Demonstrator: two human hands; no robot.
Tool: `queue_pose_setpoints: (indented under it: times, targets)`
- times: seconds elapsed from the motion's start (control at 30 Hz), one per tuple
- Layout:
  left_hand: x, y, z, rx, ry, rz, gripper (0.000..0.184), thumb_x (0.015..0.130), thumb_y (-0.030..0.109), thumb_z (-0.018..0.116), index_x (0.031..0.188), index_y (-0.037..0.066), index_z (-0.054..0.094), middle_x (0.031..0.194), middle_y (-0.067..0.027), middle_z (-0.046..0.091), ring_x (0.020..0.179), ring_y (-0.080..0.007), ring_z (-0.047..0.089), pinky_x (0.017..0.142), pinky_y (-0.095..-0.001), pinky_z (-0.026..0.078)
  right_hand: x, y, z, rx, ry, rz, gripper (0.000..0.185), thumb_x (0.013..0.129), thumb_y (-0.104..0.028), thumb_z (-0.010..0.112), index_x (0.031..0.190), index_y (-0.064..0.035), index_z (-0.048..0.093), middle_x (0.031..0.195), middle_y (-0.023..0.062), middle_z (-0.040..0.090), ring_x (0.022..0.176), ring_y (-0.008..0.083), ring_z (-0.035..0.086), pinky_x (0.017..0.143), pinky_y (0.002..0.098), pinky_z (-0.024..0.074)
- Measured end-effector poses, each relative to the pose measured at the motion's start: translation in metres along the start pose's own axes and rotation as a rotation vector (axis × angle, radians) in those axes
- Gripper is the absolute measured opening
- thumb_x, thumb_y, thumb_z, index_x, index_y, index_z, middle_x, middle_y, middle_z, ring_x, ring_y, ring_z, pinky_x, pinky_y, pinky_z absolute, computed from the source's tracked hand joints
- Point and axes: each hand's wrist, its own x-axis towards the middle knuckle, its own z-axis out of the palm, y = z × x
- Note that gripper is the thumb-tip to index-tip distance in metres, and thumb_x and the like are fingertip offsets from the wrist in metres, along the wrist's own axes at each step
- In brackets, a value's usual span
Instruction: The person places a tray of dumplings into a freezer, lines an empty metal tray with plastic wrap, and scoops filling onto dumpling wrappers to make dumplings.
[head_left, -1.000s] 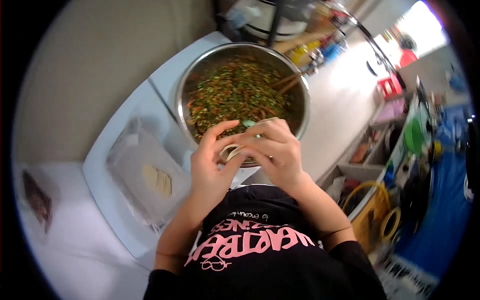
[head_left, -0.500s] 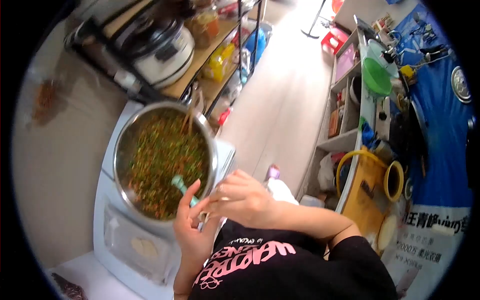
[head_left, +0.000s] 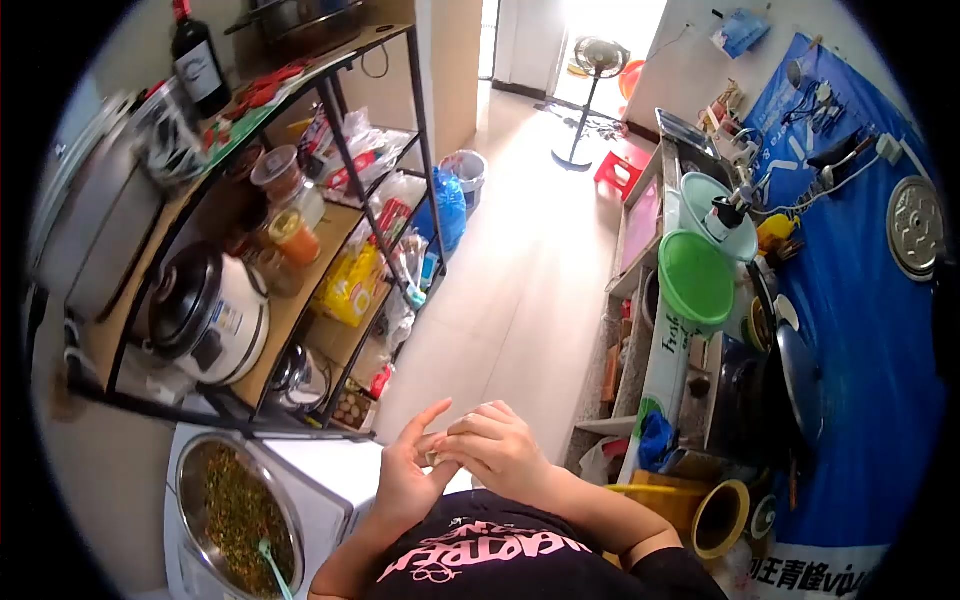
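Observation:
In front of my dark shirt both hands meet, fingers pinched together. My left hand [head_left: 408, 480] has its index finger stretched up while its thumb presses against a small pale dumpling [head_left: 432, 459], mostly hidden by the fingers. From the other side, my right hand [head_left: 498, 452] curls its fingers over the same dumpling. At lower left stands a metal bowl [head_left: 290, 492] of chopped green and orange filling [head_left: 235, 510]. A pale green spoon [head_left: 270, 560] rests in it, its handle over the rim.
A black-framed shelf [head_left: 335, 215] on the left carries a rice cooker [head_left: 215, 315], jars and bags. Along the right runs a counter with a green basin [head_left: 697, 278], a wok [head_left: 798, 365] and a yellow-rimmed pot [head_left: 720, 518]. A fan [head_left: 585, 100] stands far down the floor.
The view has swung up toward the room, so the bowl now sits lower left and the tray has left view. Both hands remain together, pinching.

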Motion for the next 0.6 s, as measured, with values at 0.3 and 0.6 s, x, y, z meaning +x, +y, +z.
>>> queue_pose_setpoints:
  times: [0.3,0.6]
  targets:
    - [0.209,-0.001,0.012,-0.309,-0.138,-0.043,0.030,0.083,0.000,0.062,0.112,-0.007,0.057,0.095,-0.0056,0.063,0.088,-0.0101,0.059,0.078,-0.0211,0.048,0.106,0.143,-0.056,-0.064,0.268,0.147,0.013,0.071,-0.002,0.066,0.084,-0.0048,0.066,0.081,0.0073,0.061,0.075,0.0242,0.057,0.067,0.0319,0.0433]
    - [0.451,0.065,0.042,-0.201,-0.327,0.066,0.023,0.084,0.002,0.062,0.107,-0.004,0.062,0.091,-0.0022,0.064,0.081,-0.0054,0.056,0.069,-0.0181,0.046,0.237,0.281,-0.169,-0.308,0.260,0.208,0.017,0.071,-0.007,0.066,0.088,-0.0072,0.067,0.082,0.0042,0.059,0.075,0.0224,0.055,0.069,0.0326,0.0422]
